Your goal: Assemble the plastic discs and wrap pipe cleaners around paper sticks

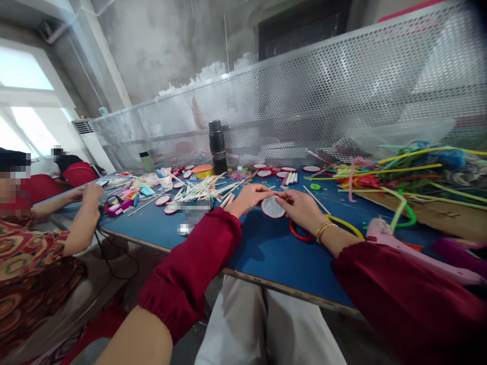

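A small white disc with a red rim (272, 207) is raised above the blue table, between my two hands. My left hand (251, 198) pinches its upper left edge with closed fingers. On its right side my right hand (299, 207), with a gold bracelet at the wrist, grips it between thumb and fingers. The fingers cover part of the disc's top edge. Under my right hand lies a red ring-shaped piece (300, 233), partly hidden by it. A yellow pipe cleaner (345, 224) runs behind my right wrist.
A pile of thin sticks (201, 190) and several red-rimmed discs (162, 200) lie left and ahead. A black thermos (217, 147) stands behind them. Pipe cleaners (411, 170), cardboard (437, 213) and a pink glue gun (411, 249) lie right. A co-worker's hands (88, 195) are at far left.
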`<state>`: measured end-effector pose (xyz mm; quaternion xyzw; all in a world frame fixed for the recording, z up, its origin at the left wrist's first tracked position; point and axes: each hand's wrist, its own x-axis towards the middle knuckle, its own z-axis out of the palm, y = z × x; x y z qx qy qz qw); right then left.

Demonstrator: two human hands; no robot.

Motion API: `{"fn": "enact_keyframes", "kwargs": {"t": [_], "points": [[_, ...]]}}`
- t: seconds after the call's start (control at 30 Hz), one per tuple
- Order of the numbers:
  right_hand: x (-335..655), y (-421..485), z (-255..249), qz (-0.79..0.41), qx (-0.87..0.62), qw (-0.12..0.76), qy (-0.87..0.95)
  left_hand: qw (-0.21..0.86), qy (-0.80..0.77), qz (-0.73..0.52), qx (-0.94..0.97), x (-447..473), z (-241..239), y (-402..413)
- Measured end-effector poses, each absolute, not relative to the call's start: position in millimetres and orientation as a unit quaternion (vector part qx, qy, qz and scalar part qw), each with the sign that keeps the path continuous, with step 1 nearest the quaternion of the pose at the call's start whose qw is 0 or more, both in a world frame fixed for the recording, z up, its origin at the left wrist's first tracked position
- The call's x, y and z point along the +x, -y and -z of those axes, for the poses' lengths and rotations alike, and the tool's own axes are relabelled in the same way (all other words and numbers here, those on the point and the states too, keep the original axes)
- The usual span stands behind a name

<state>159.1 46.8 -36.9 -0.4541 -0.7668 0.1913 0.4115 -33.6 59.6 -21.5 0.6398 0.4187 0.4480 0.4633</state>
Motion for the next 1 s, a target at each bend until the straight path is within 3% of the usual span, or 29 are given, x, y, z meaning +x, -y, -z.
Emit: {"fn": "enact_keyframes", "kwargs": {"t": [0.57, 0.83, 1.0], "points": [[154.5, -50.8, 42.6, -0.246, -0.467, 0.407, 0.745, 0.422, -0.468, -0.452, 0.631, -30.1, 21.1, -61.0], [162.4, -53.5, 37.5, -0.288, -0.498, 0.468, 0.671, 0.547, -0.385, -0.431, 0.606, -26.8, 17.9, -48.8], [166.2, -54.7, 32.7, -0.274, -0.514, 0.496, 0.644, 0.503, -0.315, -0.440, 0.674, -23.4, 28.2, -60.2]]}}
